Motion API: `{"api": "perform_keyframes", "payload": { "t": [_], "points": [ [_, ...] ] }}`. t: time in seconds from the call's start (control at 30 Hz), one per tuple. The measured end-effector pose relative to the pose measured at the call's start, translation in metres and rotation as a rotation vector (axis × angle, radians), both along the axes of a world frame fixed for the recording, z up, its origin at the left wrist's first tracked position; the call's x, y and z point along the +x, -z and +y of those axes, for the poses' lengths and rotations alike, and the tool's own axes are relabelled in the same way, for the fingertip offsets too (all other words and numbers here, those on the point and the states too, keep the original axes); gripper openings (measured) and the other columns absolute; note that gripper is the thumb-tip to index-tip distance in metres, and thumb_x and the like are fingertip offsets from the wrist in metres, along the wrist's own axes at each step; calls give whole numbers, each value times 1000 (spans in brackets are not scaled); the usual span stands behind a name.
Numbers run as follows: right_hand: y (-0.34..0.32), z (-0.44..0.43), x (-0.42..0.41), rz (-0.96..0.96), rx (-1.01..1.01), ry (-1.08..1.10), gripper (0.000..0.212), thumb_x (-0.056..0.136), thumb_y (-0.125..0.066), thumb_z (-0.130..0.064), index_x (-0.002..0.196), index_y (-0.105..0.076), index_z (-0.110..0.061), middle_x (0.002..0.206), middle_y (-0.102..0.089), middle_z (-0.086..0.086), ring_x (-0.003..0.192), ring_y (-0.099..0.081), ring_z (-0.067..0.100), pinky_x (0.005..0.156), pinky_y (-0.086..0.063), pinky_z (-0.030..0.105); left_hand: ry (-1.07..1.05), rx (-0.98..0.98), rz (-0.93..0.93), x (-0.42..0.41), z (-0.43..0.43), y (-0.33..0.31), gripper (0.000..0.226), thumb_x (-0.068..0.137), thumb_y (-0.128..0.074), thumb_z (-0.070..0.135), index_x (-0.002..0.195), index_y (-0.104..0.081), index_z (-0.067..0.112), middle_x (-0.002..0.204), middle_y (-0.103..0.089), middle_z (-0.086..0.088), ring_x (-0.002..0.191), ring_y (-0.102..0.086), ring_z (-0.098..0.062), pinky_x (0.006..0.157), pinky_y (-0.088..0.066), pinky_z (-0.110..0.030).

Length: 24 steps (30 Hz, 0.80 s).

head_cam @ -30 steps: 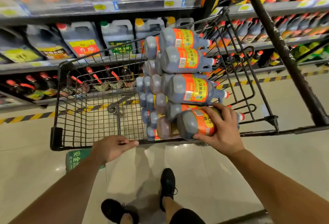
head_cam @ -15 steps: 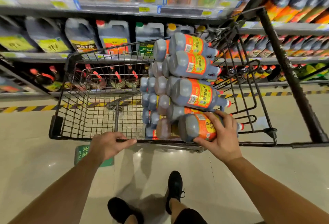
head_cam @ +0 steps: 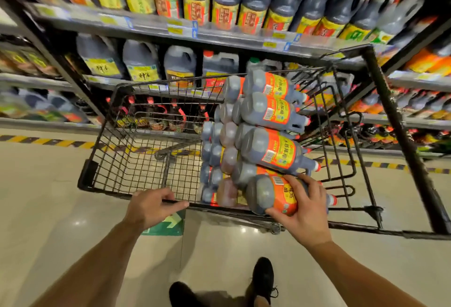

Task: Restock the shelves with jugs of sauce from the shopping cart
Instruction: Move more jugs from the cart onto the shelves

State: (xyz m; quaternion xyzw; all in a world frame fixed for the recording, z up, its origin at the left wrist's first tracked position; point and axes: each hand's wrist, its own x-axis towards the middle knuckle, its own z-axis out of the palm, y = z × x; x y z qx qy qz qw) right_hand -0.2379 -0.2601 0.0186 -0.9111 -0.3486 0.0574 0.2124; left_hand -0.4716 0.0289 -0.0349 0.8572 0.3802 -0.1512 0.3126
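Observation:
A black wire shopping cart [head_cam: 122, 160] stands in front of me. Its right half is stacked with several dark sauce jugs lying on their sides, with orange and yellow labels and red caps. My right hand [head_cam: 302, 209] is wrapped over the nearest jug [head_cam: 268, 195], which lies at the cart's near rim. One more jug [head_cam: 273, 151] rests just above it in the stack. My left hand [head_cam: 152, 206] is closed on the cart's near rim. The left half of the cart basket holds nothing.
Shelves [head_cam: 219, 36] full of dark sauce jugs and bottles rise behind the cart and at the right. A yellow and black stripe [head_cam: 48, 141] runs along the floor by the shelf base. A green floor sticker [head_cam: 168, 226] lies under the cart. My black shoes [head_cam: 262, 275] show below.
The view has tilted up, bringing the upper shelf of jugs into sight. Both hands have kept their hold, the left on the rim and the right on the nearest jug.

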Motion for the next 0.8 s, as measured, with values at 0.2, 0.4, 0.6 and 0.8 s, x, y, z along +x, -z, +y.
{"api": "perform_keyframes", "payload": {
  "t": [0.2,0.4,0.6,0.8],
  "points": [
    [1,50,-50,1,-22,-15,90,62,-46,-92,131,-47,-33,132,-40,5,120,-39,35,97,-41,55,2,95,-28,-54,37,0,78,60,-25,97,84,-62,32,79,-65,20,81,-59,-3,95,-41,-34],
    [0,101,-100,8,-20,-20,93,62,-44,-93,131,-51,-31,132,-40,5,121,-39,35,98,-41,54,-24,79,11,-107,80,-7,60,68,-41,90,89,-59,36,95,-66,14,97,-51,-11,98,-32,-34],
    [2,149,-149,13,-3,-26,91,61,-49,-90,130,-54,-31,132,-40,5,121,-38,35,98,-41,54,-124,41,-7,-158,121,-9,35,73,-54,79,82,-53,45,103,-63,16,105,-41,-13,107,-26,-38],
    [5,196,-193,-14,11,-56,91,63,-48,-90,129,-56,-29,132,-42,7,120,-38,36,99,-38,56,-235,-4,-57,-206,161,-9,55,61,-50,88,82,-60,38,91,-62,14,105,-43,-16,103,-31,-37]
  ]
}}
